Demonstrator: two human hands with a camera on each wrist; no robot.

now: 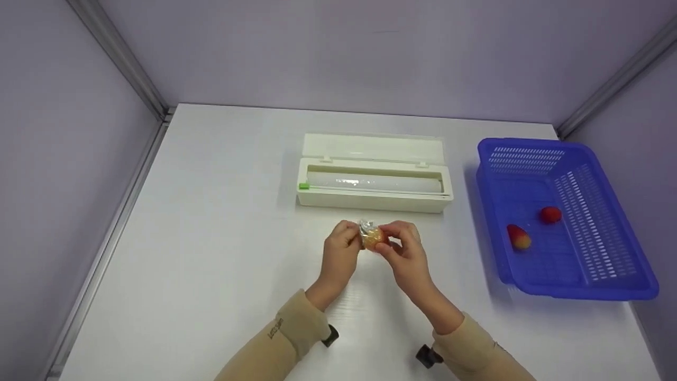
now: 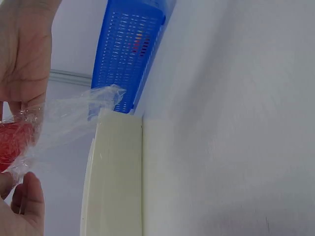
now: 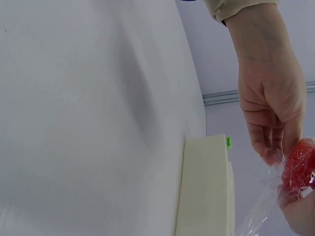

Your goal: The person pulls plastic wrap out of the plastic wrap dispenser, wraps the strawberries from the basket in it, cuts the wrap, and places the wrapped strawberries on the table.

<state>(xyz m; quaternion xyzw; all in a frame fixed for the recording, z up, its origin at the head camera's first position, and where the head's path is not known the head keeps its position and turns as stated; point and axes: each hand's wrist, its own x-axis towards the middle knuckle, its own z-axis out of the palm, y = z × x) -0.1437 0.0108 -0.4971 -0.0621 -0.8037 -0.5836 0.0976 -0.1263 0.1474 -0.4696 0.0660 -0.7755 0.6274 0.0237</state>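
Note:
A small red and yellow fruit is held between the two hands above the table, in front of the box. Clear cling film covers it, and a loose sheet trails away in both wrist views. On the fruit's left side, the left hand pinches gathered film with curled fingers. The right hand grips the fruit from the right between thumb and fingers. In the right wrist view the fruit looks red through the wrinkled film. Its exact kind cannot be told.
Beyond the hands stands a white cling film box, lid raised, with a film roll inside and a green slider at its left end. A blue basket at right holds a red fruit and a red-yellow fruit.

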